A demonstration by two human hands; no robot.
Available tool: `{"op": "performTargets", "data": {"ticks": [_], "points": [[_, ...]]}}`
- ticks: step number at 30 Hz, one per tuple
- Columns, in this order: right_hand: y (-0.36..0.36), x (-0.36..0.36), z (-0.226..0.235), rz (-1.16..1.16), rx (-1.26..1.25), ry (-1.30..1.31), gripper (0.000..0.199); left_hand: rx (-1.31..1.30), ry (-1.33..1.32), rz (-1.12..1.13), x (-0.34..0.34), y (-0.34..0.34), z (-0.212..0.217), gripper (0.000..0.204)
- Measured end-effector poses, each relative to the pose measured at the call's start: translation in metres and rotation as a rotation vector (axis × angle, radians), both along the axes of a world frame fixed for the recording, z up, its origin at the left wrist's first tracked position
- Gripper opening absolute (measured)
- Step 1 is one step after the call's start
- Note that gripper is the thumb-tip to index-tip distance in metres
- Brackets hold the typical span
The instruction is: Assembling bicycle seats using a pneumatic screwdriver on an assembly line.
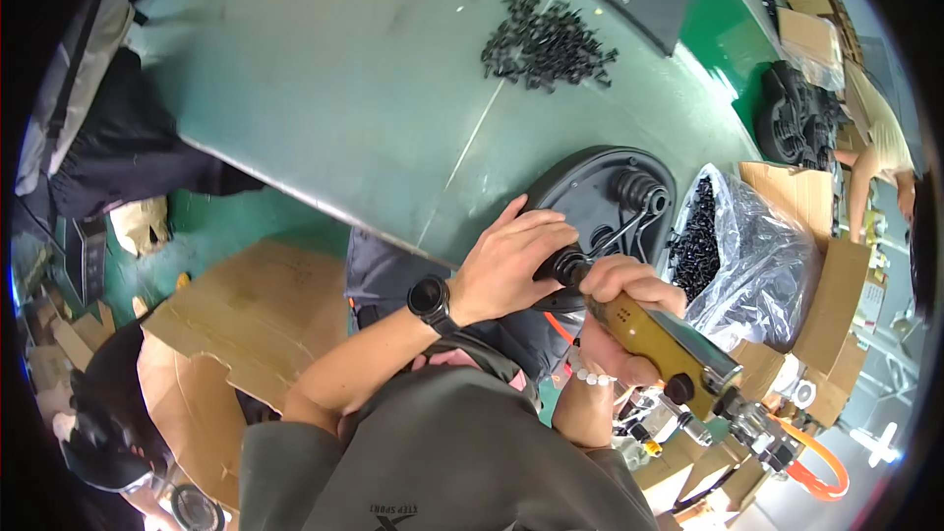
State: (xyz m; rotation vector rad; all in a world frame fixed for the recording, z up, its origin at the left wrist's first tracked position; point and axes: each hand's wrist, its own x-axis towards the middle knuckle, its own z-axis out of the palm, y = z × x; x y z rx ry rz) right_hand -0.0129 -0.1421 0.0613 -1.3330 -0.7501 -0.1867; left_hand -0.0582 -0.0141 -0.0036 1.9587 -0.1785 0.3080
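My right hand (629, 320) is wrapped round a yellow-brown air screwdriver (664, 349), which has an orange hose at its rear end. The tool's front points left, toward a ribbed black round part (564, 264). Against that part my left hand (516, 261) is closed, its fingers curled over the near side. Whether the round part belongs to the tool or the workpiece I cannot tell. Just beyond both hands an oval black plastic housing (575, 177) lies at the table's edge, with a stepped round post and metal rods inside. My hands hide its near end.
On the green table (334, 69) a pile of small black parts (546, 39) lies at the far middle. To the right, a carton (831, 280) lined with clear plastic holds more black parts (696, 241). Brown cardboard (251, 315) is at the left. Other people work on both sides.
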Motion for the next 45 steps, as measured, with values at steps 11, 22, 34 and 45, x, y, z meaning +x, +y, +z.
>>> {"op": "performTargets", "data": {"ticks": [11, 22, 34, 45], "points": [[-0.045, -0.006, 0.067, 0.164, 0.294, 0.096, 0.083, 0.370, -0.067, 0.462, 0.069, 0.054, 0.001, 0.030], [-0.054, -0.007, 0.056, 0.129, 0.383, 0.093, 0.088, 0.373, -0.285, 0.498, 0.107, 0.074, -0.014, 0.010], [-0.015, -0.009, 0.058, -0.048, 0.388, 0.047, 0.091, -1.757, 0.589, -0.083, -0.028, -0.019, 0.051, 0.016], [-0.025, -0.009, 0.058, -0.096, 0.467, 0.077, 0.089, -1.756, 0.560, -0.275, -0.023, -0.018, 0.052, 0.020]]}}
